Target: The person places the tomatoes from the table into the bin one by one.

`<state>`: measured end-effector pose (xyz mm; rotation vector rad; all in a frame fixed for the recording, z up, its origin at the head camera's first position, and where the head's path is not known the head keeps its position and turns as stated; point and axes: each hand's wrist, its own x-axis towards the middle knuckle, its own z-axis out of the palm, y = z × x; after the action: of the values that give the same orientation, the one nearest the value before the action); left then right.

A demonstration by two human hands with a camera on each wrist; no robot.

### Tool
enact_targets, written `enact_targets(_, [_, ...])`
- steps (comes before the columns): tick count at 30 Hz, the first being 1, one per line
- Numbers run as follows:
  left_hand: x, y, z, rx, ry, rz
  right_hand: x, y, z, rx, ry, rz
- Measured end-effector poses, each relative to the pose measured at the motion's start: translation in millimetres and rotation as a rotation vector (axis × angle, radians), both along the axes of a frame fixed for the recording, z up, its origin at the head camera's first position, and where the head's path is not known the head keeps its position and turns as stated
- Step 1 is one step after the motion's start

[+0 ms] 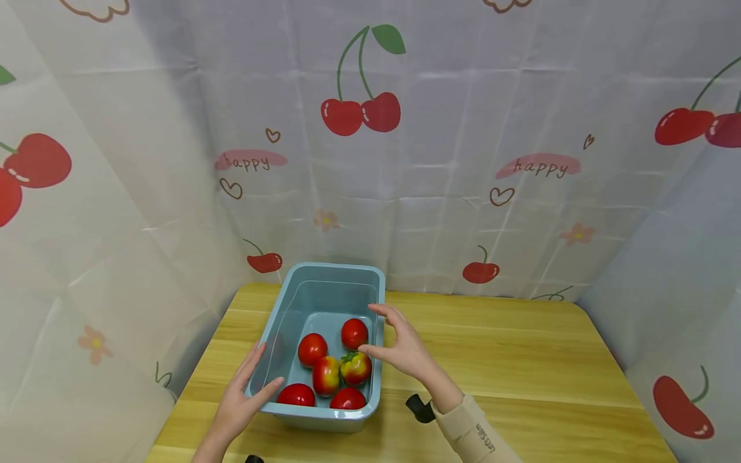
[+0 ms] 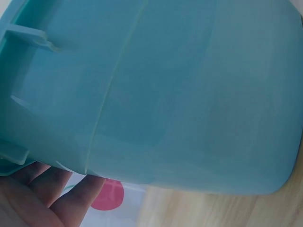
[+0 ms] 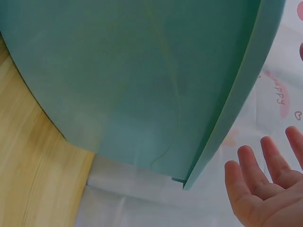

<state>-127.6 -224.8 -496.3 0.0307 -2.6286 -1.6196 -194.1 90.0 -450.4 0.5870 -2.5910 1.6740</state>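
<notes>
A light blue plastic bin (image 1: 379, 360) stands on the table with several round red fruits (image 1: 312, 349) on its floor. Among them are a red-and-yellow fruit (image 1: 326, 375) and one with a green leafy top (image 1: 356, 368). At the bin's near left corner, my left hand (image 1: 238, 400) has its thumb over the rim and its straight fingers along the outer side; the left wrist view shows those fingers at the outer wall (image 2: 156, 94). Over the right rim is my right hand (image 1: 405, 347), thumb and fingers spread apart and holding nothing. Its fingers also look spread in the right wrist view.
The wooden table (image 1: 509, 360) extends to the right of the bin. A white curtain (image 1: 440, 212) printed with cherries hangs behind and at both sides, close to the bin's far end. Black wrist-worn pieces (image 1: 420, 409) show near my sleeve.
</notes>
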Motion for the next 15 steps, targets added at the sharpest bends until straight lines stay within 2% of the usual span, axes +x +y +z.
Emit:
enact_targets(7, [-1.2,-0.5,2.0,-0.032,-0.019,-0.002,-0.3,1.8,-1.9,-0.010,0.027,-0.002])
enact_targets(15, [-2.6,-0.7,8.6,-0.097,-0.075,-0.024,-0.3,9.6,-3.5,-0.040,0.069,-0.002])
